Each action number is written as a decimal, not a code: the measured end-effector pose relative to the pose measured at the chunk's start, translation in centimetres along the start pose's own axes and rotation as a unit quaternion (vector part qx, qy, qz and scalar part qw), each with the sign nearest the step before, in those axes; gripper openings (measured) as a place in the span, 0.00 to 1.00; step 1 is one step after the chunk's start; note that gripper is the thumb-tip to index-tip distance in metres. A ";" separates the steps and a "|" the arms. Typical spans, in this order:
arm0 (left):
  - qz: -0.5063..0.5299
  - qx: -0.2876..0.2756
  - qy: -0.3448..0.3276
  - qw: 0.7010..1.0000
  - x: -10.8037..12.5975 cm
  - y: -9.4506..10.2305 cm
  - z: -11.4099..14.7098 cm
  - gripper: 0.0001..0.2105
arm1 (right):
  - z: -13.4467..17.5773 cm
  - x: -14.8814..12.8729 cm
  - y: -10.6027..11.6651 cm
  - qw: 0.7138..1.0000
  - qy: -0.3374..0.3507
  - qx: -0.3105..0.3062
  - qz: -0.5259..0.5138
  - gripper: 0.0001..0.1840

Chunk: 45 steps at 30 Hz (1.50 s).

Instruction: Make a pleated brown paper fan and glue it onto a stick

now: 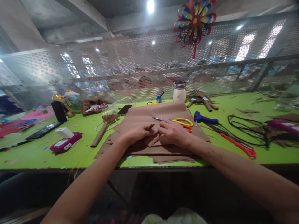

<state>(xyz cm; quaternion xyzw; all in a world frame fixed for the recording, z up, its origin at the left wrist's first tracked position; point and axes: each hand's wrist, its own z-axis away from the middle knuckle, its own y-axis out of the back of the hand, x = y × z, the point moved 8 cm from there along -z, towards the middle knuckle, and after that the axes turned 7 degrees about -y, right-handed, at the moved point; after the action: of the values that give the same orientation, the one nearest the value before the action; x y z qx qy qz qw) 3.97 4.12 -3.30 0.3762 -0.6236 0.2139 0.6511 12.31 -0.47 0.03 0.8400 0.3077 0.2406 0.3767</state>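
Note:
Sheets of brown paper (156, 110) lie stacked in front of me on the green table. Over them, my left hand (138, 132) is closed, with a small piece of folded brown paper (150, 127) showing at its thumb. Beside it, my right hand (174, 133) has its fingers bent together at a narrow brown paper strip (153, 141); its fingertips are partly hidden. Scissors with yellow and red handles (183, 121) rest on the sheets just behind my right hand, their blades pointing left. A rolled brown paper piece with a pleated fan top (100, 135) lies to the left.
Right of the paper are a blue glue gun (206, 119), a red utility knife (240, 145) and a black cable (233, 130). On the left stand a purple power strip (66, 142) and a phone (59, 111). A white jug (179, 92) stands near the perforated screen (140, 68).

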 end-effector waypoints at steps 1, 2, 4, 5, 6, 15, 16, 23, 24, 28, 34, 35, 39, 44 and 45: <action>-0.017 0.002 0.003 1.000 -0.1 0.2 0.0 0.13 | 0.0 0.3 -0.1 1.000 -0.017 0.003 -0.025 0.04; -0.029 0.002 0.008 1.000 -0.2 0.4 -0.1 0.13 | 0.0 0.8 -0.1 0.997 -0.037 0.008 -0.061 0.04; -0.040 0.003 0.019 0.999 -0.4 0.7 0.0 0.12 | -0.1 1.9 -0.1 0.983 -0.088 0.018 -0.159 0.10; -0.042 0.008 0.023 0.999 -0.4 0.8 0.0 0.12 | 0.0 2.6 -0.2 0.969 -0.122 0.020 -0.214 0.15; -0.042 0.014 0.027 0.999 -0.4 0.9 0.0 0.13 | 0.1 3.3 -0.5 0.949 -0.160 0.014 -0.270 0.20; -0.068 0.001 0.006 0.998 0.6 -0.3 0.0 0.13 | 0.9 4.1 -4.1 0.725 -0.366 -0.112 -0.572 0.17; -0.077 0.001 -0.001 0.997 0.7 -0.4 0.0 0.13 | 1.0 4.1 -4.1 0.721 -0.373 -0.103 -0.576 0.17; -0.200 0.015 -0.026 0.979 1.1 0.3 0.2 0.13 | 1.2 4.9 -3.7 0.739 -0.368 -0.071 -0.560 0.16; -0.210 0.009 -0.025 0.977 1.0 0.3 0.2 0.13 | 1.1 5.1 -3.5 0.745 -0.367 -0.067 -0.553 0.17; -0.202 0.001 -0.005 0.979 0.4 0.5 0.3 0.13 | 0.9 5.7 -2.7 0.759 -0.360 -0.052 -0.540 0.17; -0.086 -0.003 0.049 0.995 -0.4 -0.1 0.7 0.13 | 1.5 7.3 -2.3 0.751 -0.403 -0.028 -0.523 0.17; -0.082 -0.007 0.042 0.996 -0.3 -0.2 0.8 0.13 | 1.6 7.7 -2.3 0.742 -0.414 -0.020 -0.527 0.17; -0.133 -0.022 -0.013 0.991 1.0 -0.2 0.7 0.13 | 1.8 8.1 -2.0 0.727 -0.424 0.005 -0.540 0.18; -0.166 -0.025 -0.028 0.985 2.2 -0.3 0.8 0.11 | 1.7 8.0 -1.8 0.727 -0.422 0.004 -0.542 0.17; -0.149 -0.025 -0.022 0.988 2.1 -0.4 0.9 0.10 | 1.7 7.9 -1.9 0.723 -0.422 0.002 -0.547 0.17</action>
<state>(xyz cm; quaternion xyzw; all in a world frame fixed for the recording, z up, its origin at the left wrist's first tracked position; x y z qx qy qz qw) 4.00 2.81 -1.36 0.4532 -0.5796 0.0909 0.6711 18.25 5.24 -1.13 0.5410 0.5233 -0.3875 0.5323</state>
